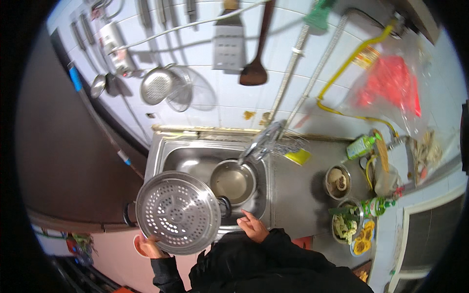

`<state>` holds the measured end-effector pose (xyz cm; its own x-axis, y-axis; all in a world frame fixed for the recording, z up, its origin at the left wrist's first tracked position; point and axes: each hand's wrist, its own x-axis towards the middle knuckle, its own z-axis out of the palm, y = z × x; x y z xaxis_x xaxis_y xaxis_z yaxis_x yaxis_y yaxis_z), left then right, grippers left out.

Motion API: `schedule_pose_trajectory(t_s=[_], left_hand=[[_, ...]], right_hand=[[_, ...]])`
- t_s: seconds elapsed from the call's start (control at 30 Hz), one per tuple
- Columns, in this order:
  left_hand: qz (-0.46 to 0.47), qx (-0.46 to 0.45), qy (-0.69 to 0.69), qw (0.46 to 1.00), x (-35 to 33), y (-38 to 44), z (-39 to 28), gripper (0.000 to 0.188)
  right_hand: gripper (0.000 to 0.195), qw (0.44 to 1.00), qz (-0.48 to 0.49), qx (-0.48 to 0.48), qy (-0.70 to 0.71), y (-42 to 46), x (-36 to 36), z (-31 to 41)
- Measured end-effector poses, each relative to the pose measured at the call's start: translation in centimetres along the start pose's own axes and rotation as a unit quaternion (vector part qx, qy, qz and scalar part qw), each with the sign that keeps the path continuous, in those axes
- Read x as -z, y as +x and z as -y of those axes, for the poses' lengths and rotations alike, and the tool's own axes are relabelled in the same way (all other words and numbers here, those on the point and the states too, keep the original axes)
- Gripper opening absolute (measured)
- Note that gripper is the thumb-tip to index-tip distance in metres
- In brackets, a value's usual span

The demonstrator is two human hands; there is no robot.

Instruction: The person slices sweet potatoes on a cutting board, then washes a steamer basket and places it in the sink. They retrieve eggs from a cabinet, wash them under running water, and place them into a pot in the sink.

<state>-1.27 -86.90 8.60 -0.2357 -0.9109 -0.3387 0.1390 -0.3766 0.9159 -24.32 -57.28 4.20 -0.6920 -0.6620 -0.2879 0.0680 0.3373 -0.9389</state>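
Note:
My left hand (149, 247) grips the near left rim of a round stainless steel steamer basket (177, 216) with a perforated bottom and two black side handles. The basket is over the near left part of the sink (187, 161). My right hand (253, 226) is just right of the basket's right handle, fingers apart and holding nothing, above the sink's near edge. A metal pot (233, 183) with liquid in it stands in the sink under the faucet (262, 143). A yellow sponge (298, 156) lies right of the faucet.
Along the counter's right side are a green soap bottle (362, 147), a steel bowl (338, 182), a bowl of cut vegetables (344, 229), a green bottle (377, 206) and a plate of yellow food (362, 240). A strainer (157, 86) and a brown spatula (254, 73) hang on the tiled wall.

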Motion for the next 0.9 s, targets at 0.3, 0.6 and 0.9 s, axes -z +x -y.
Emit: schedule_pose_trajectory(t_s=[0.3,0.6,0.9], left_hand=[[0.121,0.206,0.046,0.970,-9.4,-3.1,12.2,0.055],[0.304,0.298,0.139,0.894,-20.9,-5.3,19.7,0.055],[0.417,0.217,0.189,0.862,-28.2,-7.0,21.4,0.044]], right_hand=[[0.069,0.905,-0.084,-0.264,0.323,-7.1,6.4,-5.4],[0.066,0.779,-0.277,-0.220,0.518,-15.4,7.9,-11.6],[0.067,0.730,-0.352,-0.153,0.565,-14.9,8.6,-9.2]])
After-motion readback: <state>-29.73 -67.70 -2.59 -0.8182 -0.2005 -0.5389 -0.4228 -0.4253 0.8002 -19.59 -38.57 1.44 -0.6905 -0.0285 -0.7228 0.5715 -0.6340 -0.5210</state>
